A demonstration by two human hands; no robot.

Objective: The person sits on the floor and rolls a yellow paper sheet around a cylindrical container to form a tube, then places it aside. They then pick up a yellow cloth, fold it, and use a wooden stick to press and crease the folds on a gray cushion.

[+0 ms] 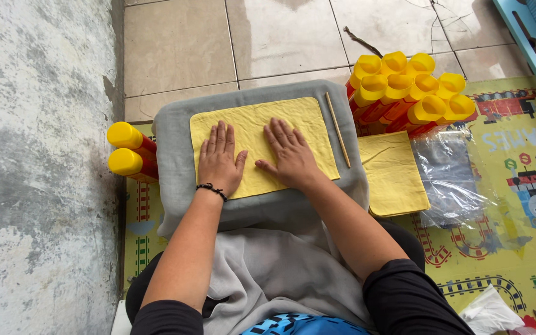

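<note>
a yellow cloth [262, 133] lies flat on a grey-covered pad [175, 161], near the middle of the view. the left hand [219, 158] rests palm down on the cloth's lower left part, fingers stretched out and close together, gripping nothing; a dark beaded bracelet [212, 190] circles its wrist. the right hand [291, 155] lies palm down just beside it at 3 o'clock, fingers fanned apart, thumb pointing toward the left hand, also holding nothing. the two hands are near each other but not touching.

at 3 o'clock of the cloth a thin wooden stick [337, 129] lies along the pad's right side. further out at 3 o'clock, off the pad, a stack of folded yellow cloths [393, 174] sits on a printed play mat [516, 186], with clear plastic bags [454, 174] just beyond. at 1 o'clock stands a cluster of red bottles with yellow caps [407, 87]. at 9 o'clock two more yellow-capped bottles [130, 149] lie beside the pad, by a rough grey wall [38, 167].
</note>
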